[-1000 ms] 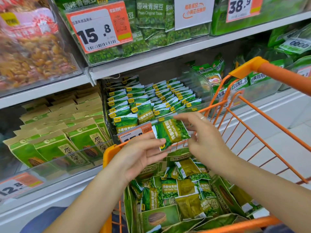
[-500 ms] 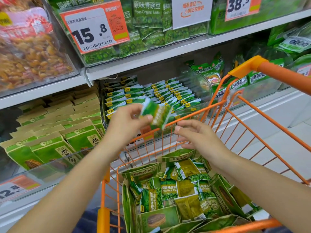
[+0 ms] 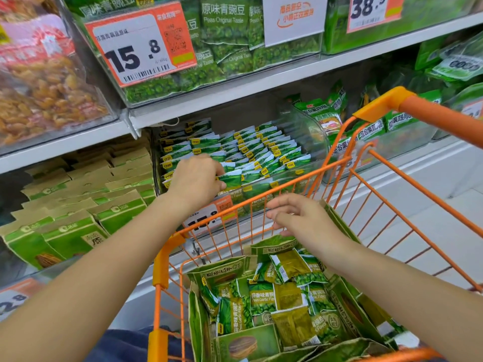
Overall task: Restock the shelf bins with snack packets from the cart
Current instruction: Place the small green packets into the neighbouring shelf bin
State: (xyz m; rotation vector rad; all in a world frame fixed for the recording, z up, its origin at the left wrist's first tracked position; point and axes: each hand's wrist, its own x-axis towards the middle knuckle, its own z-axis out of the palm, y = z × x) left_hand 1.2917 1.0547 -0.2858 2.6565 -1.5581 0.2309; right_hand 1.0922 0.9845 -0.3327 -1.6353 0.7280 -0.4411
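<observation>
My left hand [image 3: 196,178] reaches into the clear shelf bin [image 3: 311,131] and pinches a small green pea packet [image 3: 232,178] among the front rows of standing packets [image 3: 251,152]. My right hand [image 3: 300,218] hovers over the orange cart [image 3: 337,163], fingers loosely curled, holding nothing. Below it the cart holds several loose green pea packets [image 3: 264,296] and larger green seed bags [image 3: 243,343].
Tan-and-green seed bags [image 3: 86,202] fill the bin to the left. An upper shelf carries pea bags behind a 15.8 price tag [image 3: 138,45]. More green packets [image 3: 324,113] sit in the bin to the right. White floor lies right of the cart.
My left hand took the packet from both hands, carried it up and forward, and now sets it into the bin. My right hand let go and dropped toward the cart.
</observation>
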